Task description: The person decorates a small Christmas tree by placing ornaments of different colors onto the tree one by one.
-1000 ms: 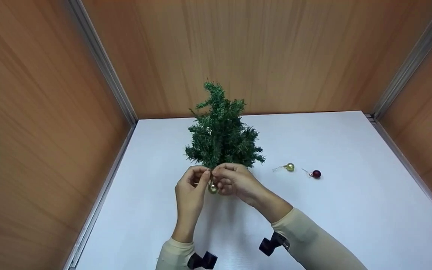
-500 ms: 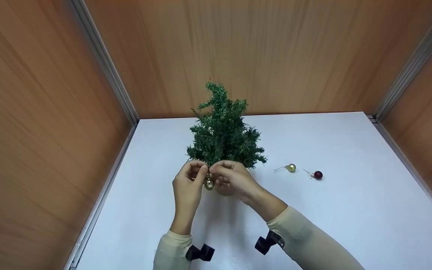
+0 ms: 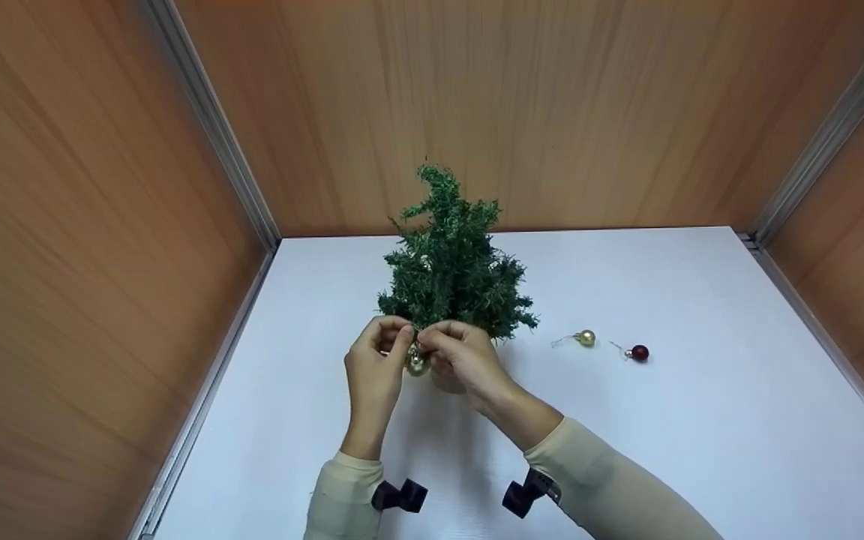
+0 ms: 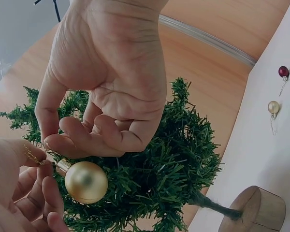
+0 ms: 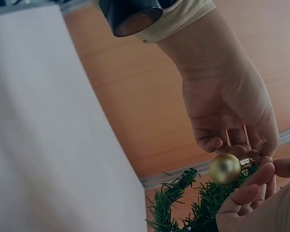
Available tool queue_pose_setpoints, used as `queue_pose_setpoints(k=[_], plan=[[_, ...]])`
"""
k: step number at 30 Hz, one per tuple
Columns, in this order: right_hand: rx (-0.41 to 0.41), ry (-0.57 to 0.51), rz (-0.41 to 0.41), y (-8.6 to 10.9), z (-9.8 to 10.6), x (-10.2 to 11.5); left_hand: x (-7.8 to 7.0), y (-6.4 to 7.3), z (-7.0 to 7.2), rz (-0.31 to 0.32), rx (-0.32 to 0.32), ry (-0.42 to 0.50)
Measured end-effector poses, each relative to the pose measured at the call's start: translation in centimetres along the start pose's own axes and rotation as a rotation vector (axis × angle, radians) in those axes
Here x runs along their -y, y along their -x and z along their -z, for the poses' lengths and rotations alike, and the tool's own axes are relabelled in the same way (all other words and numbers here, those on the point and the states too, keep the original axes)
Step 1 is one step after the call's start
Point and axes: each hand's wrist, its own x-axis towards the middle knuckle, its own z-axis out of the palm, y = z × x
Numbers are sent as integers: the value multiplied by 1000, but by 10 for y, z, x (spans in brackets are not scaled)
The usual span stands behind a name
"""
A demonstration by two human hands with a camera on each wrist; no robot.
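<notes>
- Gold bauble (image 4: 86, 182) hangs in front of the miniature Christmas tree (image 3: 453, 274), its cord (image 4: 33, 153) pinched by left hand (image 3: 376, 367) and right hand (image 3: 473, 367);
- a slackened pinch could drop it;
- dense greenery could snag the thin cord.

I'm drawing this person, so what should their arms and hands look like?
Long, pale beige sleeves with smooth cuffs. A black, boxy device sits on each arm near the cuff. The hands wear no gloves.
</notes>
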Motion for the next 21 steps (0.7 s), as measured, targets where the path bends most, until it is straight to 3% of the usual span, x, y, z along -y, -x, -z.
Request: queue_pose_setpoints(k=[10, 21], plan=[[-25, 68, -7, 0, 1, -1, 6, -1, -2, 12, 11, 12], [-45, 135, 49, 17, -7, 15, 8, 1, -4, 33, 21, 34]])
